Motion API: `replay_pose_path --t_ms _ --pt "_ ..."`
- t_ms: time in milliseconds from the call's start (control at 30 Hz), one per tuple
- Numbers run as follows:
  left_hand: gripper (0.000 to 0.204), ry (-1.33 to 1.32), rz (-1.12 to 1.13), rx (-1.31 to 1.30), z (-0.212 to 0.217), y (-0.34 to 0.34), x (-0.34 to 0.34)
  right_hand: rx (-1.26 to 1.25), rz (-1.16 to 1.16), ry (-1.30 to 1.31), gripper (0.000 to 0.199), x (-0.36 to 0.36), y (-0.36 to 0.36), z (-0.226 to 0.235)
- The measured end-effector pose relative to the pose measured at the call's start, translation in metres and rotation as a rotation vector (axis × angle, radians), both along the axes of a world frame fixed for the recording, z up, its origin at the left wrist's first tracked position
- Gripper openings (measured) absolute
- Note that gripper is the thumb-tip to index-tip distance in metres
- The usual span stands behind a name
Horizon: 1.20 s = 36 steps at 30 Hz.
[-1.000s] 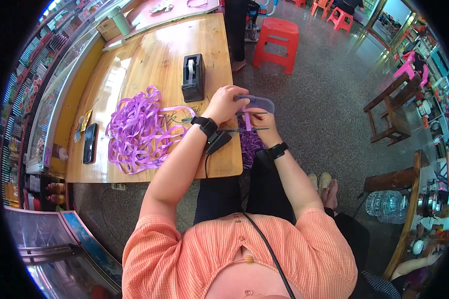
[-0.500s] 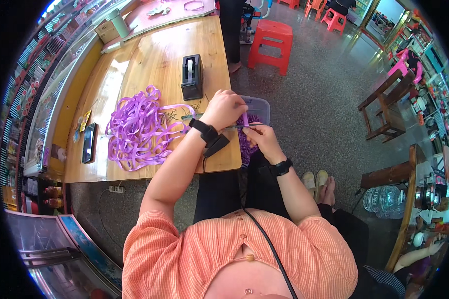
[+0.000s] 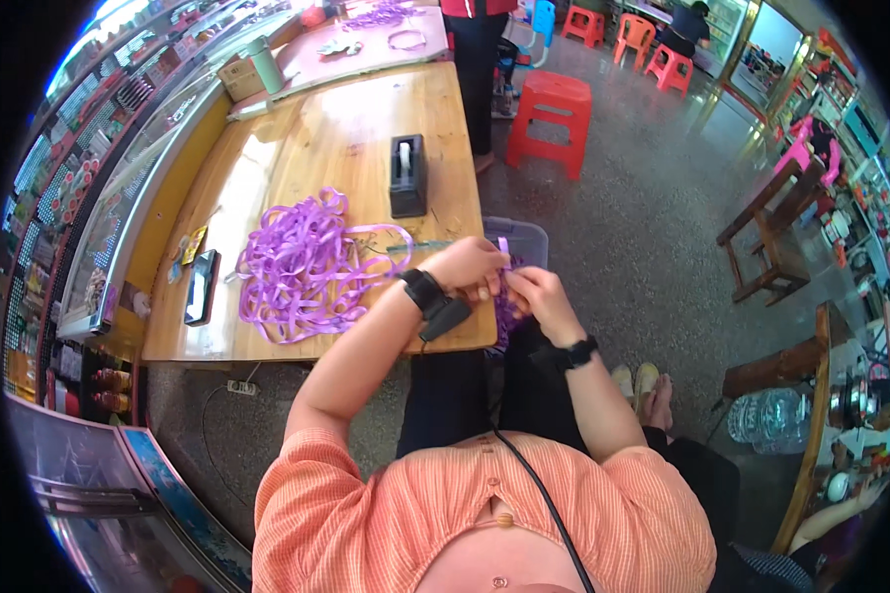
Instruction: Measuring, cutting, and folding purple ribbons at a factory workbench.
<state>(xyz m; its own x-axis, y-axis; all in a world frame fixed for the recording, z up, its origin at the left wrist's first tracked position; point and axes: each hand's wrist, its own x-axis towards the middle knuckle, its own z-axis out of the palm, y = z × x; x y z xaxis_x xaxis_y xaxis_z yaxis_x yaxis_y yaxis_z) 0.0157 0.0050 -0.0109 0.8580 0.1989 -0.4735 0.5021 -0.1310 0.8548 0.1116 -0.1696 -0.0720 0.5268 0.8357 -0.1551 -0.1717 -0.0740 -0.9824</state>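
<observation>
A short strip of purple ribbon (image 3: 503, 245) stands up at the fingertips of the left hand (image 3: 472, 267), just right of centre in the frame; that hand pinches it. The right hand (image 3: 546, 296) meets it from the right, fingers drawn in; whether they grip anything is unclear. Behind and below the hands sits a plastic bin (image 3: 535, 237) with more purple pieces. Left of centre, a loose ribbon heap (image 3: 302, 262) covers part of a wooden table (image 3: 336, 119), between a phone (image 3: 201, 287) and a black tape dispenser (image 3: 407, 186).
</observation>
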Motion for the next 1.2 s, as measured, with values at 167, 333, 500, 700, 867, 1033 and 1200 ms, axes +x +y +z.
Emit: replay_pose_path --t_ms 167,333,500,700,867,1033,1200 --pt "0.028 -0.079 -0.005 -0.057 -0.001 -0.002 -0.009 -0.095 0.208 -0.243 0.023 0.006 -0.001 0.060" --pt "0.020 -0.189 -0.032 -0.016 -0.021 -0.013 -0.007 0.021 0.173 -0.298 0.024 0.021 0.079 0.101" --pt "0.022 -0.207 0.031 -0.053 -0.026 -0.013 -0.006 -0.047 0.178 -0.306 0.025 0.023 0.177 0.101" --pt "0.047 -0.203 0.119 -0.105 -0.034 -0.016 -0.002 -0.191 0.178 -0.314 0.023 0.029 0.226 0.095" --pt "0.042 -0.240 0.095 -0.110 -0.021 -0.012 -0.008 -0.256 0.166 -0.298 0.021 0.027 0.235 0.101" --pt "0.042 -0.250 0.101 -0.142 -0.019 -0.011 -0.010 -0.246 0.189 -0.212 0.020 0.026 0.239 0.098" --pt "0.040 -0.234 0.071 -0.202 -0.022 -0.007 -0.009 -0.194 0.179 -0.125 0.016 0.022 0.239 0.097"
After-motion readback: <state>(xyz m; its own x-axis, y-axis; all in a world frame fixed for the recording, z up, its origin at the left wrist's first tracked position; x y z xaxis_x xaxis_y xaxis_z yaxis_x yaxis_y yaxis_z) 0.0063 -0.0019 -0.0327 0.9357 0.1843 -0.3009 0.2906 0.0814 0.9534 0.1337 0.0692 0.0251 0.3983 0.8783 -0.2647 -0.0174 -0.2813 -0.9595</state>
